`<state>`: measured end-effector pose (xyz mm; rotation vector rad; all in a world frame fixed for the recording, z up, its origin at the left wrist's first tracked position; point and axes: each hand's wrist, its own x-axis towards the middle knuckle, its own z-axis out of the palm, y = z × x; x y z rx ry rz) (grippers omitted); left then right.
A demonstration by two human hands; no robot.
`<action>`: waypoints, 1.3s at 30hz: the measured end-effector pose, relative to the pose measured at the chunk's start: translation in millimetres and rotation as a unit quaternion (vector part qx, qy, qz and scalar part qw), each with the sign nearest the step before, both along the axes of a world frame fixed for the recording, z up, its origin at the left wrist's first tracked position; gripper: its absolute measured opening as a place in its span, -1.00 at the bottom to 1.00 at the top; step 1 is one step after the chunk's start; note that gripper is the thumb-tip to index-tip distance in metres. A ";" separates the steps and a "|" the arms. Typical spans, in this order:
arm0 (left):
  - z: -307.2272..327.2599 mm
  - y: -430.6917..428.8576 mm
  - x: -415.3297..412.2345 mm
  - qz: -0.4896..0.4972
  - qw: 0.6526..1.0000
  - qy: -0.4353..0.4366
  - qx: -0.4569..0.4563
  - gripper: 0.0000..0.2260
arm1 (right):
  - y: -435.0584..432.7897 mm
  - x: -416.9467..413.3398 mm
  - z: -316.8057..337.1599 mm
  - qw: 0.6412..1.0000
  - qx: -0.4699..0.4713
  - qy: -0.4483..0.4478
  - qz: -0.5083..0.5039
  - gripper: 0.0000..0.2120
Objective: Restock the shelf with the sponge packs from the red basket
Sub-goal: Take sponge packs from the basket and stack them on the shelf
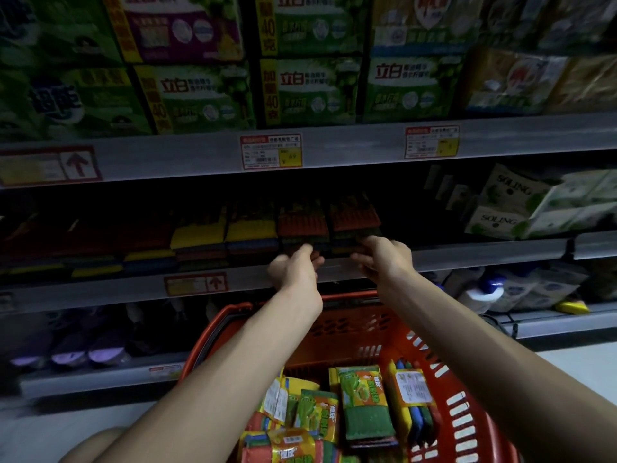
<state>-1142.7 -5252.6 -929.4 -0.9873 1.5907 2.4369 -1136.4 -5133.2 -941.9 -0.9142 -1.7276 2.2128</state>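
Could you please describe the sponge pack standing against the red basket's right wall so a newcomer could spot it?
Find the red basket between the person's forearms, below the shelves. One sponge pack stands on edge against its right wall. Unlike the neighbouring packs with green-and-orange printed fronts, it shows a white label and yellow, blue and green sponge edges.

Green-and-yellow wrapped sponge packs (364, 406) lie jumbled in the red basket (467, 412); flat stacks (250, 235) fill the dim shelf (467, 259).
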 end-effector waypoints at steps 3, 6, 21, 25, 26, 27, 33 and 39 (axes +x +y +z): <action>-1.8 -0.5 -1.0 0.000 1.000 0.003 -0.011 -0.84 | -0.6 1.8 2.0 1.000 0.001 -0.009 -0.001 -0.76; -3.7 0.9 -1.4 -0.002 1.000 0.005 -0.010 -0.83 | -0.9 3.5 0.3 1.000 0.001 -0.010 -0.004 -0.77; -2.2 -4.8 2.7 -0.036 0.999 0.010 -0.028 -0.89 | 2.0 0.2 -4.6 0.999 0.038 -0.002 0.015 -0.52; -0.4 -10.4 8.2 -0.068 0.997 0.008 -0.033 -0.94 | 3.4 5.1 1.4 0.999 0.025 -0.005 0.029 -0.55; 0.0 -11.9 10.3 -0.076 0.996 0.011 -0.040 -0.96 | 4.2 7.6 2.4 0.999 0.023 -0.006 0.036 -0.54; 0.4 -13.9 13.1 -0.084 0.995 0.014 -0.046 -0.96 | 5.0 10.5 3.0 0.999 0.022 -0.005 0.043 -0.53; 5.5 -25.2 32.4 -0.146 0.986 0.041 -0.066 -0.96 | 8.9 39.3 15.2 0.993 0.037 -0.002 0.109 -0.77; 1.8 -46.8 58.3 -0.268 0.947 0.095 -0.150 -0.94 | 11.0 77.2 19.3 0.970 0.126 -0.023 0.208 -0.85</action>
